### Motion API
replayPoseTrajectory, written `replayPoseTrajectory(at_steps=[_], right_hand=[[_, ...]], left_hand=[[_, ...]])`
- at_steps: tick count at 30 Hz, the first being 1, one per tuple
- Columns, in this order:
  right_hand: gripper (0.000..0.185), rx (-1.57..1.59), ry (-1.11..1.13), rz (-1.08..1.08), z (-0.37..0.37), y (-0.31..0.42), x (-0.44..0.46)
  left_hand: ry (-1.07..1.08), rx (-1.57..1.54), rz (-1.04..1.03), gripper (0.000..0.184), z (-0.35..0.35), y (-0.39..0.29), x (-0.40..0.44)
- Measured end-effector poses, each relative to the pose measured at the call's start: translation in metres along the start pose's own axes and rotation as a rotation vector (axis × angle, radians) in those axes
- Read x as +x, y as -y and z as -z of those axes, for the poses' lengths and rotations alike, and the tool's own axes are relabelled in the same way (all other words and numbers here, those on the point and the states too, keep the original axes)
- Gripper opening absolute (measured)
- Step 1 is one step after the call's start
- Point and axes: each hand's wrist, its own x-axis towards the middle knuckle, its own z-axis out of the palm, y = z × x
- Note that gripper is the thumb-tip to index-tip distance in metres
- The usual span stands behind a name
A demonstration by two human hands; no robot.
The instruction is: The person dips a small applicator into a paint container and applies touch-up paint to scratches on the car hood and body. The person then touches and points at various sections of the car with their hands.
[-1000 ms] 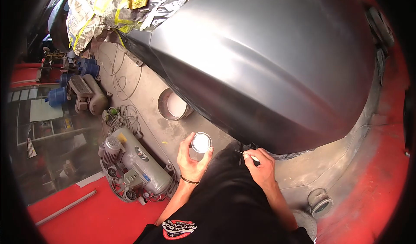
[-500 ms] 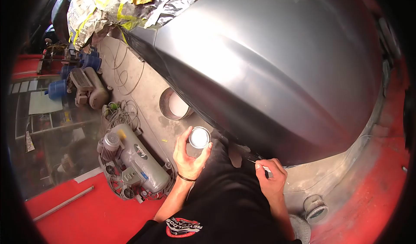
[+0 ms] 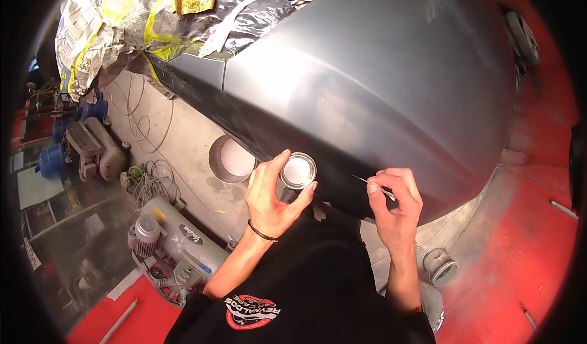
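Judged light, rigid and spillable, a small open tin (image 3: 298, 170) was aptly held by its sides in the left hand (image 3: 269, 206), grip wide, near the dark panel (image 3: 391, 142)'s edge; a thin tool (image 3: 362, 179) was pinched in the right hand (image 3: 400, 215).

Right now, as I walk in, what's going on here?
A person's left hand holds a small round metal can with something white inside. Their right hand pinches a thin, pointed tool beside the large, smooth dark grey car panel; I can't tell whether its tip touches the surface. Crumpled newspaper with yellow tape covers the area next to the panel, and a wide round container with pale contents stands on the floor.
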Motion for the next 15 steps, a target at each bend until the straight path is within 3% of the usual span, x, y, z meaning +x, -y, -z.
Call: replayPoseTrajectory(at_steps=[7, 15], right_hand=[[0.015, -0.147, 0.006, 0.226, -0.029, 0.032, 0.039], [0.014, -0.233, -0.011, 0.321, -0.044, 0.039, 0.054]], left_hand=[[-0.024, 0.003, -0.091, 0.074, -0.003, 0.002, 0.024], [-0.097, 0.009, -0.13, 0.074, -0.008, 0.008, 0.039]])
